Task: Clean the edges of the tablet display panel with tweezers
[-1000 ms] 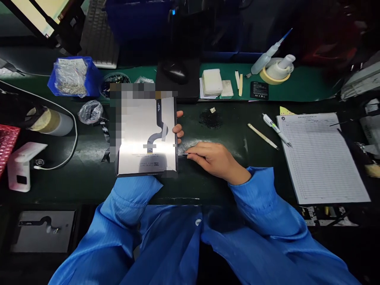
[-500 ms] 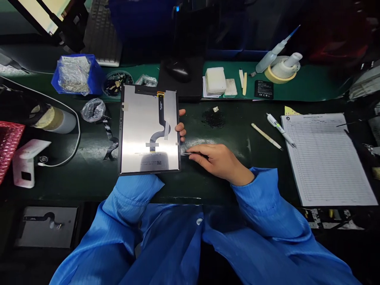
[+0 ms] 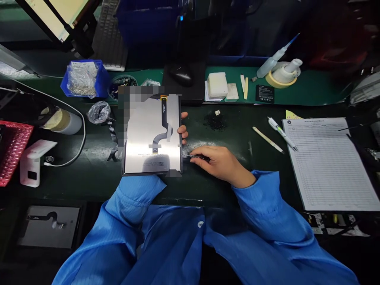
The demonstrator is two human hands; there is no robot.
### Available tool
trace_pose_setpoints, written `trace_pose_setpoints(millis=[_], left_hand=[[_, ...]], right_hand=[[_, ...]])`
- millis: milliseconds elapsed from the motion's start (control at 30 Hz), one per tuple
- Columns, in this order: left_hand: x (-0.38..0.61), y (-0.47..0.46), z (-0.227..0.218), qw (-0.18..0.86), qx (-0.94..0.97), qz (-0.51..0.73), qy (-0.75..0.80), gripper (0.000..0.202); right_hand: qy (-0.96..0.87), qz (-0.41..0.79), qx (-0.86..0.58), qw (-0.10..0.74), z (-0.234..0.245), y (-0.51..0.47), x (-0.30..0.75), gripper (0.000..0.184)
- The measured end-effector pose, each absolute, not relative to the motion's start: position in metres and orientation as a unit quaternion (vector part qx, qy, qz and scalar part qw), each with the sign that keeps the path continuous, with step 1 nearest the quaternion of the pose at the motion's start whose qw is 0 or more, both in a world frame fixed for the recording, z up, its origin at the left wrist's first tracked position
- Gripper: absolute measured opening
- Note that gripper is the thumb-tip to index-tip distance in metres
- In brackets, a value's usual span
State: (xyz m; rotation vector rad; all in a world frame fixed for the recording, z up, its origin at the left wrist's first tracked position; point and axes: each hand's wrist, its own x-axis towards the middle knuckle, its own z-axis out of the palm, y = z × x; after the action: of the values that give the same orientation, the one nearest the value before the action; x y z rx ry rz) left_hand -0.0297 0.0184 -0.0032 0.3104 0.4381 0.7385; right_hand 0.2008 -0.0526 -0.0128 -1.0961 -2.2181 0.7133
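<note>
A silver display panel [image 3: 142,138] with a black flex cable [image 3: 162,126] running down its back is held face down above the dark bench. My left hand [image 3: 183,130] grips it from underneath; only the fingertips show, wrapped round its right edge. My right hand [image 3: 218,163] rests on the bench just right of the panel, fingers pinched on thin metal tweezers [image 3: 190,156] whose tips touch the panel's lower right edge. Part of the panel's top and left side is blurred out.
A paper form [image 3: 329,162], a pen [image 3: 280,132] and a cream stick [image 3: 267,139] lie to the right. Behind are a tape roll [image 3: 282,75], white blocks [image 3: 217,85], a mouse [image 3: 180,73], a blue bin [image 3: 84,79]. Another panel [image 3: 49,225] lies lower left. A red pouch [image 3: 13,152] sits far left.
The panel and both hands stay in the same grip; the whole view has shifted slightly right and down. The tweezers remain at the panel's lower right edge.
</note>
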Motion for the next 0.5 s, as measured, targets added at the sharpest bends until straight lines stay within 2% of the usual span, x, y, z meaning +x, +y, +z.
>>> trace_pose_setpoints(millis=[167, 367, 500], left_hand=[[-0.0290, 0.0144, -0.0055, 0.899, 0.136, 0.363, 0.203, 0.061], [-0.0264, 0.0132, -0.0069, 0.887, 0.128, 0.382, 0.225, 0.066], [-0.0265, 0.0134, -0.0051, 0.891, 0.131, 0.374, 0.223, 0.063]], right_hand=[[-0.845, 0.245, -0.388, 0.274, -0.0118, -0.0512, 0.2011, 0.021], [-0.828, 0.267, -0.402, 0.285, -0.0120, -0.0526, 0.2010, 0.014], [-0.844, 0.246, -0.389, 0.275, -0.0114, -0.0519, 0.2016, 0.019]])
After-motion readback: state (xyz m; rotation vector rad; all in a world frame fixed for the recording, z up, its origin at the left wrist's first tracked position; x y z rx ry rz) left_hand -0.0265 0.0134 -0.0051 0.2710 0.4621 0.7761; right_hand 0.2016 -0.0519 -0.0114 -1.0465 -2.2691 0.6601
